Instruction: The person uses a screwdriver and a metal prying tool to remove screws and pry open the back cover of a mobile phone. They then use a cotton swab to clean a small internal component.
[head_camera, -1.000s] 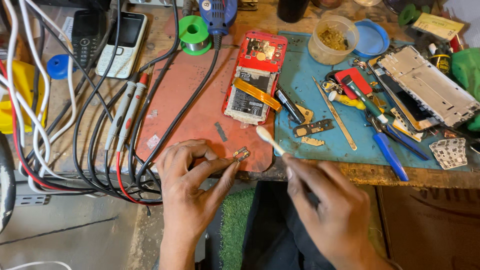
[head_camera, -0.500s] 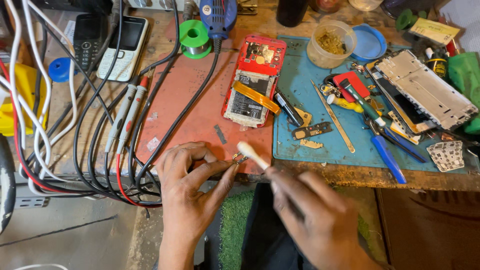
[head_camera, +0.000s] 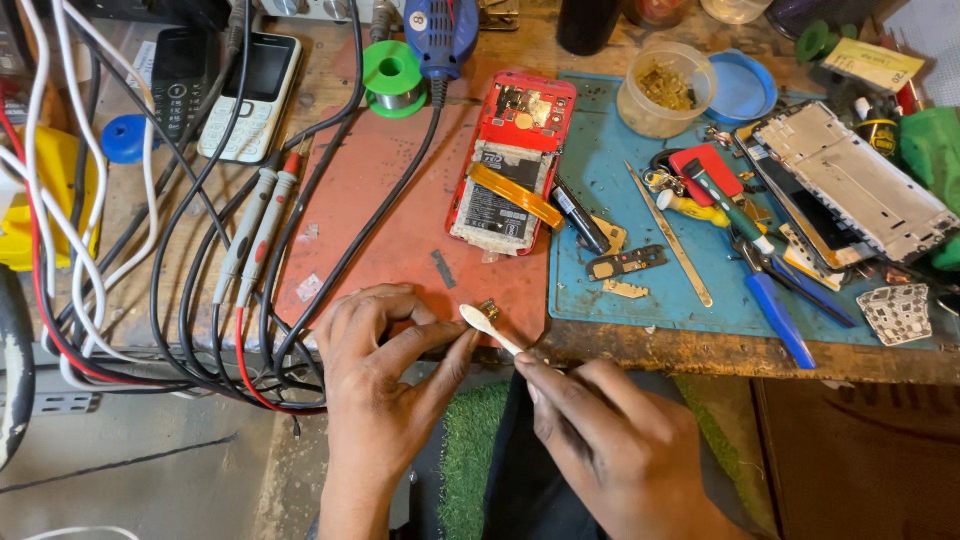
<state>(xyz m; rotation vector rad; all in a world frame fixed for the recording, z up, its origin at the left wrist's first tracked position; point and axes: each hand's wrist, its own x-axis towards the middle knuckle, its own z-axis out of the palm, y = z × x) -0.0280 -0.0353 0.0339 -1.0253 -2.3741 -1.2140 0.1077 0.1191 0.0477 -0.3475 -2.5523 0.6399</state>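
My left hand (head_camera: 385, 375) pinches a tiny metal part (head_camera: 489, 309) between thumb and forefinger at the front edge of the red mat (head_camera: 390, 200). My right hand (head_camera: 610, 445) grips a thin white stick (head_camera: 487, 326), whose rounded tip rests right beside the tiny part and my left thumb. An opened red phone (head_camera: 512, 160) with an orange flex cable lies on the mat further back, untouched.
Black, white and red cables (head_camera: 200, 260) and two probe leads trail over the left side. A blue mat (head_camera: 680, 240) holds tweezers, pliers, a screwdriver and small boards. A phone frame (head_camera: 850, 185), a plastic cup of parts (head_camera: 665, 90), a green solder spool (head_camera: 392, 72) and two keypad phones (head_camera: 225, 90) lie behind.
My right hand has drawn left toward my left hand, carrying the white stick's tip from apart to right against the tiny part. The left hand has stayed put.
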